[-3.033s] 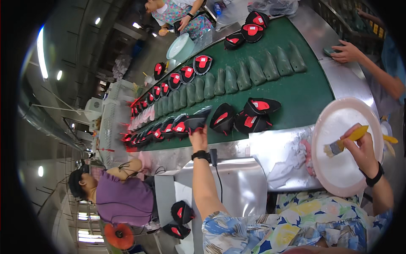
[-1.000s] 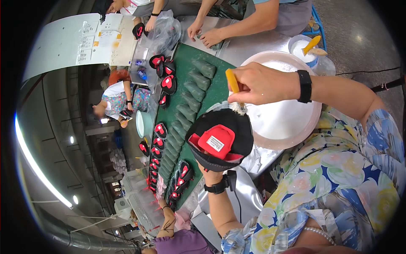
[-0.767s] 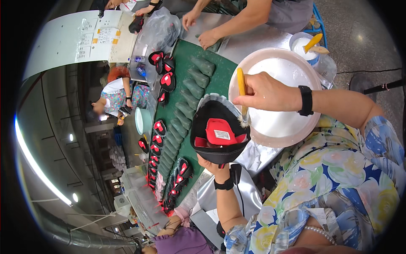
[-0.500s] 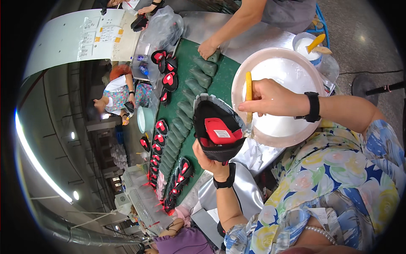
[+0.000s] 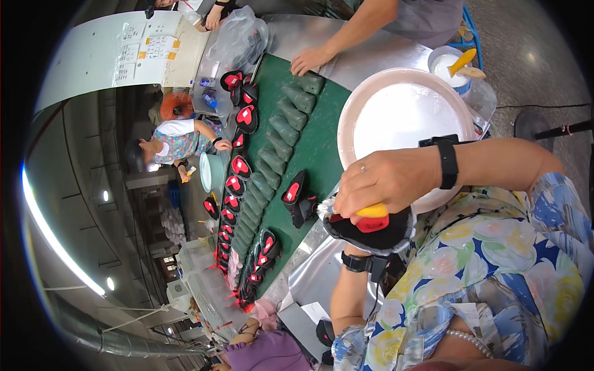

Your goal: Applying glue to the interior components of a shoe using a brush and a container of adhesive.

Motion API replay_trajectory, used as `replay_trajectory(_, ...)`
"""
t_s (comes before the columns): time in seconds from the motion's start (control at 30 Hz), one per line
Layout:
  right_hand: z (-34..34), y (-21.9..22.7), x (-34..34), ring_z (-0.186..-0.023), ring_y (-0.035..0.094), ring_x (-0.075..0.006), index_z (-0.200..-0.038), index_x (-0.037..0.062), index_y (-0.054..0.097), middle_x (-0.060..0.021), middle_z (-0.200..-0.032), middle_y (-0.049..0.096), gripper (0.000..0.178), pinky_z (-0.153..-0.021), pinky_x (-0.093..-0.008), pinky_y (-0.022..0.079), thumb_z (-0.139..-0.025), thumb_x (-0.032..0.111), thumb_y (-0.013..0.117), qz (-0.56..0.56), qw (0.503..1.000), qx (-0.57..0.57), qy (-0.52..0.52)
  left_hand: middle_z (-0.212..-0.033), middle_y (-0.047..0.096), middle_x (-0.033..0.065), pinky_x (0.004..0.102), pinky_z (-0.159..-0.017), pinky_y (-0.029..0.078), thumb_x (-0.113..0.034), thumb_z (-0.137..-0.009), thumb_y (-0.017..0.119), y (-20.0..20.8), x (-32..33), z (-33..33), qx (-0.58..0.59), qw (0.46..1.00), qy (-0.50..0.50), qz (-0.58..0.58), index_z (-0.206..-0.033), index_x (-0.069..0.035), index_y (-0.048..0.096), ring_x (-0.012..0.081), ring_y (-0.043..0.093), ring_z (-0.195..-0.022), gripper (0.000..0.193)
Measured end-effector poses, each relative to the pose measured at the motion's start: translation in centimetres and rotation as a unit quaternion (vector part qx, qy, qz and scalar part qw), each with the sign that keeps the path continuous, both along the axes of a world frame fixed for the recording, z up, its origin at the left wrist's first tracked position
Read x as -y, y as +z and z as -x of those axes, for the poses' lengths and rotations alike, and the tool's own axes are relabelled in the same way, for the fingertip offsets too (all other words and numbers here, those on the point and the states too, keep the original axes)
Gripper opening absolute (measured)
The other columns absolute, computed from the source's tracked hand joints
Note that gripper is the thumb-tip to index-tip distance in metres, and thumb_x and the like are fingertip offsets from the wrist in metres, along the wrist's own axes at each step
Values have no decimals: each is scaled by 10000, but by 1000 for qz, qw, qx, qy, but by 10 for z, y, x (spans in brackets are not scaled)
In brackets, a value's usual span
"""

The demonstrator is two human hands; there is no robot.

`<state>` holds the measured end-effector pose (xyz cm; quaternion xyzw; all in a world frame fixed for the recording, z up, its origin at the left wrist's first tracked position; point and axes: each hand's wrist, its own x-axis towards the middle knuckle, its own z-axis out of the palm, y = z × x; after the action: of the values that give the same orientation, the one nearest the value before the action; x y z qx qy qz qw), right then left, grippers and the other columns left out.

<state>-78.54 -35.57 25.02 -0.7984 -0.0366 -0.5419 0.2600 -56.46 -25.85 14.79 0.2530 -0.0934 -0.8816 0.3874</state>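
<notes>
My right hand (image 5: 387, 179) grips a brush with a yellow handle (image 5: 372, 211). Its white bristles (image 5: 324, 208) touch or nearly touch the rim of a black shoe upper (image 5: 396, 235) with a red lining. My left hand is almost wholly hidden beneath the upper and supports it; only its wrist with a black band (image 5: 356, 262) shows clearly. Just beyond my right hand stands a wide pale basin (image 5: 346, 133) holding white liquid. On the green belt (image 5: 291, 213), a pair of black and red uppers (image 5: 298, 199) lies left of my hands.
Grey-green foot-shaped forms (image 5: 286, 131) line the belt, with several black and red uppers (image 5: 235, 185) along its far edge. A co-worker's hand (image 5: 311, 60) is at the topmost form. A white tub (image 5: 447, 65) with brushes stands behind the basin. Another person (image 5: 176, 139) reaches to the belt.
The upper has come toward me and to the right, tilting over. My right hand has brought the brush from the basin's edge to the upper's rim. The co-worker's hand has shifted slightly.
</notes>
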Motion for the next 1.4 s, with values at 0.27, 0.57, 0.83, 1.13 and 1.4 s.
replay_trajectory(0.27, 9, -5, 21, -859, 668, -331, -941, 36, 594, -117, -902, 653, 150, -774, -415, 544, -925, 165, 669, -68, 978, -177, -84, -1423, 570, 120, 441, -1106, 477, -361, -1076, 458, -8, 4, -5, -90, 990, 82, -66, -1425, -69, 486, 298, 588, -1250, 455)
replay_trajectory(0.57, 16, -1, 27, -793, 664, -349, -934, 23, 598, -142, -861, 657, 201, -727, -416, 533, -909, 191, 704, -75, 962, -214, -154, -1411, 577, 113, 441, -1092, 491, -376, -1076, 462, 0, 7, -19, -47, 991, 120, -27, -1425, -84, 486, 297, 591, -1245, 456)
replay_trajectory(0.83, 39, 11, 24, -783, 672, -330, -928, 26, 621, -131, -846, 671, 161, -703, -386, 521, -910, 166, 700, -205, 935, -256, -133, -1388, 589, 109, 436, -1069, 508, -374, -1067, 489, 12, 16, -25, 122, 974, 143, 130, -1422, -93, 489, 288, 600, -1233, 453)
replay_trajectory(1.13, 46, -4, 17, -828, 646, -317, -898, 50, 600, -110, -886, 642, 136, -747, -417, 520, -889, 125, 713, -98, 957, -256, -97, -1363, 603, 103, 430, -1044, 526, -371, -1057, 519, 30, 22, -12, 284, 897, 203, 271, -1419, -103, 494, 278, 610, -1220, 451)
replay_trajectory(1.4, 28, -3, 16, -806, 671, -285, -921, 25, 619, -126, -884, 661, 140, -729, -364, 520, -908, 132, 709, -155, 965, -169, -125, -1340, 615, 99, 424, -1021, 543, -369, -1048, 545, 38, 29, -38, 357, 824, 282, 338, -1416, -112, 497, 269, 619, -1208, 452)
